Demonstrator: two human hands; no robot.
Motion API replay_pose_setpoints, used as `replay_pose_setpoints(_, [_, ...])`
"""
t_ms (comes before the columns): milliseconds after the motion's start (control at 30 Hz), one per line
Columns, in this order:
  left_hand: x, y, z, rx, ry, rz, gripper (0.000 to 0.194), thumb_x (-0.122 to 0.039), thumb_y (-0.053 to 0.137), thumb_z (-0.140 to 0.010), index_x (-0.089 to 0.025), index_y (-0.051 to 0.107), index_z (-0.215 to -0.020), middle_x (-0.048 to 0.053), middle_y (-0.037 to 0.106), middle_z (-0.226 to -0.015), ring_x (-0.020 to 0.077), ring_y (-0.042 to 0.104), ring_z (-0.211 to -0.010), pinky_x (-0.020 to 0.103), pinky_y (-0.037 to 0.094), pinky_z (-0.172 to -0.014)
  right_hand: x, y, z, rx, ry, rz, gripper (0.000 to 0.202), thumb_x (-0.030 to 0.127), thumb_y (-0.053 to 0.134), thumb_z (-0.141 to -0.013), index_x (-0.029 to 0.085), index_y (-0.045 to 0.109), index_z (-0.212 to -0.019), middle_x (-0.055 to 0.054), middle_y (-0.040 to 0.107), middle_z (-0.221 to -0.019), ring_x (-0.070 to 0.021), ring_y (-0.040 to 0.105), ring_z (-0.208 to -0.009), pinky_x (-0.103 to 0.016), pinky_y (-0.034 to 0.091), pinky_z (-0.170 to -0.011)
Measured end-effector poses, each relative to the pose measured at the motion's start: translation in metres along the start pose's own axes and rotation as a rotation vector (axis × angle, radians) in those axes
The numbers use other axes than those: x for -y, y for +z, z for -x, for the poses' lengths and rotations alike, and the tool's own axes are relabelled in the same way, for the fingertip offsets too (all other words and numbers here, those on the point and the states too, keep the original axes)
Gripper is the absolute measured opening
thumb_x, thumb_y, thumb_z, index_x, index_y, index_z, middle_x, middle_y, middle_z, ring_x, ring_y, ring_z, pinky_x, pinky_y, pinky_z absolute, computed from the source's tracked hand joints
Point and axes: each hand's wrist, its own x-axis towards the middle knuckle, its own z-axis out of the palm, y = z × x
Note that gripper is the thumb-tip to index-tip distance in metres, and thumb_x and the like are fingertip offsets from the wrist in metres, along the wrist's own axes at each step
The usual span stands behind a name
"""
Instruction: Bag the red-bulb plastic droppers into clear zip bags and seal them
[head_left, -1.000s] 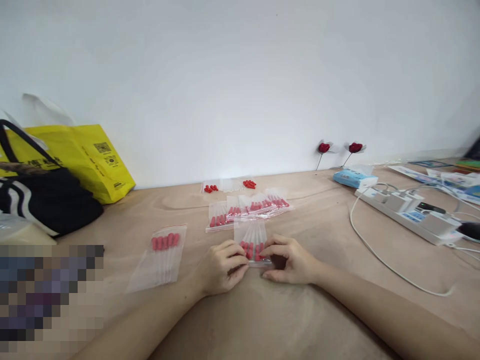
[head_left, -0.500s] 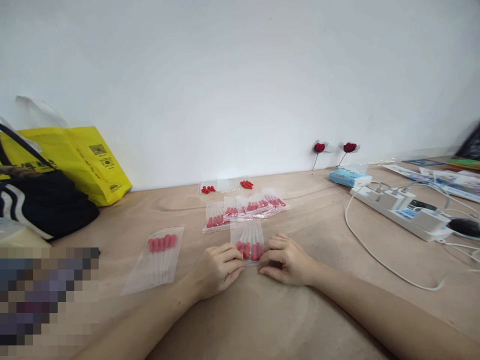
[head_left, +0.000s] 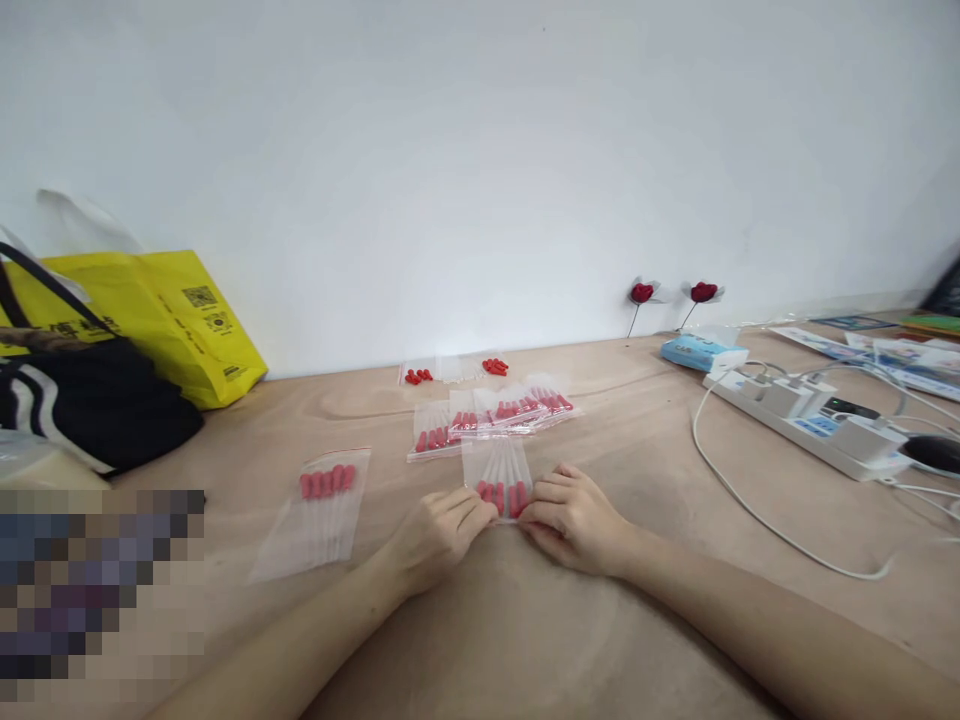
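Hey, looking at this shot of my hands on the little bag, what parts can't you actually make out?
Head view only:
- Near edge of the small bag: covered by left hand and right hand.
- Pixelated patch: blurred out.
- Print on yellow bag: too small.
- Striped bag: cut by left edge.
- Papers: cut by right edge.

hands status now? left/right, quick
Left hand: closed, pinching the small clear bag at its near edge.
Right hand: closed, pinching the same bag.

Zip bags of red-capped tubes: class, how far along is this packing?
Done: a row of filled bags and one apart. In hand: left hand and right hand pinch a filled bag's near edge. Left: loose red caps by the wall.
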Motion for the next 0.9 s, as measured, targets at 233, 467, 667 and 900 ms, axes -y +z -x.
replay_pose_setpoints(233, [-0.007, -0.002, -0.002, -0.022, -0.466, 0.448, 0.004, -0.015, 0.056, -0.076, -0.017, 0.058, -0.074, -0.002, 0.063, -0.067, 0.0108, 0.059, -0.060, 0.019, 0.046, -0.054, -0.002, 0.004, 0.000, 0.002, 0.224, -0.275, 0.016, 0.024, 0.059, -0.074, 0.018, 0.054, -0.061, 0.002, 0.058, -0.060, -0.0099, 0.051, -0.059, -0.026, 0.032, -0.063])
replay_pose_setpoints(467, [-0.007, 0.010, -0.004, -0.125, -0.693, 0.689, 0.008, -0.022, 0.055, -0.078, -0.016, 0.061, -0.081, 0.000, 0.067, -0.071, 0.0129, 0.063, -0.063, 0.022, 0.051, -0.057, 0.003, 0.001, -0.002, -0.016, 0.397, -0.466, 0.013, 0.011, 0.054, -0.069, 0.018, 0.060, -0.077, -0.001, 0.055, -0.073, -0.0102, 0.052, -0.062, -0.021, 0.041, -0.056])
replay_pose_setpoints(667, [-0.012, 0.018, -0.006, -0.200, -0.678, 0.745, 0.010, -0.021, 0.054, -0.079, -0.015, 0.061, -0.082, 0.002, 0.068, -0.074, 0.0139, 0.066, -0.065, 0.023, 0.054, -0.060, 0.003, 0.001, -0.004, -0.022, 0.414, -0.403, 0.018, 0.009, 0.056, -0.066, 0.019, 0.062, -0.081, -0.001, 0.055, -0.076, -0.0088, 0.050, -0.059, -0.020, 0.041, -0.054])
replay_pose_setpoints(900, [-0.014, 0.014, -0.007, -0.185, -0.587, 0.659, 0.010, -0.018, 0.052, -0.081, -0.016, 0.061, -0.083, 0.000, 0.067, -0.076, 0.0120, 0.064, -0.068, 0.022, 0.053, -0.063, 0.002, 0.008, -0.005, -0.067, 0.372, -0.343, 0.005, 0.016, 0.055, -0.076, 0.018, 0.059, -0.074, -0.001, 0.054, -0.073, -0.0097, 0.051, -0.062, -0.020, 0.041, -0.057])
